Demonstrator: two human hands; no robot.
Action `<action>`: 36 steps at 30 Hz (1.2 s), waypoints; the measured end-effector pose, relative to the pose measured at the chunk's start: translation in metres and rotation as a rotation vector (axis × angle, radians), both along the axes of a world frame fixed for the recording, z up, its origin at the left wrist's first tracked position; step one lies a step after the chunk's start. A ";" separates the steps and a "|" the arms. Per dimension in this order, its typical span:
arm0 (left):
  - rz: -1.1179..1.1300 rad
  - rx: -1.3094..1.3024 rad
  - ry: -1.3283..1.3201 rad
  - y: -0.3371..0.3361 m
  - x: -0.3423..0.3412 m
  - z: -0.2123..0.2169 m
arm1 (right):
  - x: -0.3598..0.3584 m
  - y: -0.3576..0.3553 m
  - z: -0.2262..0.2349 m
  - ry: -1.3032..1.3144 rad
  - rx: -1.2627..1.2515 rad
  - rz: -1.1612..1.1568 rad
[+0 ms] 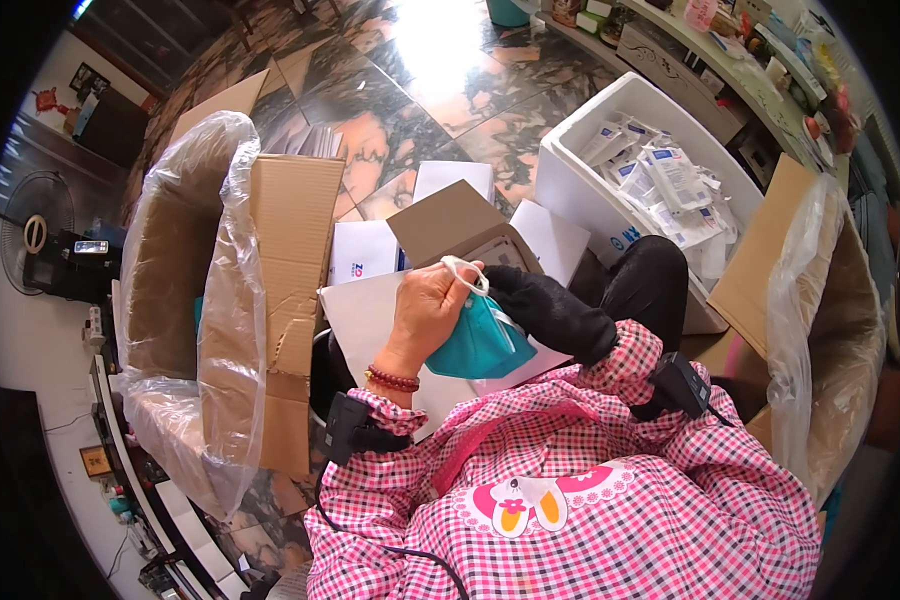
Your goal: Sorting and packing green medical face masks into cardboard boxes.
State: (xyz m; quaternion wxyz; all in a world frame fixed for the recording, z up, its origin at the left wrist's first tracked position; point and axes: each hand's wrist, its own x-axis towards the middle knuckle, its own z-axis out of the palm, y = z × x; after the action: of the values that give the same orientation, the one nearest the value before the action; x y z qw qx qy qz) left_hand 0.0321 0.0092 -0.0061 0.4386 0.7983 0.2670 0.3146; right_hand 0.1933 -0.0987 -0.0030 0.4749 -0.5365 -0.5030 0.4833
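At the centre of the head view, a folded teal face mask (478, 345) with a white elastic loop (483, 288) at its top hangs between the person's two hands. The bare left hand (425, 315), a dark red beaded bracelet (394, 380) around its wrist, comes up from seven o'clock, fingers curled and pinching the mask's upper corner by the loop. The right hand (555, 310), in a black fabric glove, reaches in from four o'clock with its fingers bent against the mask's top; the dark fabric makes it impossible to tell whether they pinch.

Just beyond the hands, at twelve o'clock, stands an open brown cardboard box (450, 222), with a white carton (454, 182) behind it. Another white carton (360, 243) sits at about ten o'clock, and one more (553, 238) at two.

Farther out at two o'clock, a white rectangular foam box (592, 195) holds a heap of white printed packets (675, 185). Large brown cardboard boxes lined with clear plastic stand at nine o'clock (288, 255) and three o'clock (745, 275). Toward twelve, shiny dark marble flooring (360, 100) with pinkish patches catches a bright glare.
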 end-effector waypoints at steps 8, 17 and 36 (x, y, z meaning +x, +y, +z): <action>-0.082 -0.003 0.133 -0.007 0.006 0.002 | 0.013 -0.011 -0.021 -0.353 0.135 0.130; 0.007 -0.016 0.074 -0.008 0.009 -0.024 | -0.009 -0.037 0.004 -0.659 0.361 0.002; 0.366 -0.526 -0.274 0.053 -0.047 -0.025 | -0.050 -0.101 -0.032 -0.453 0.301 0.203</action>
State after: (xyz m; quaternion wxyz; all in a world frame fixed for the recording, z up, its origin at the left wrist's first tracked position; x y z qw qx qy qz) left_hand -0.0150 0.0626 -0.0314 0.5974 0.5472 0.4162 0.4129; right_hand 0.1438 -0.2001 -0.0346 0.3737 -0.5012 -0.7136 0.3161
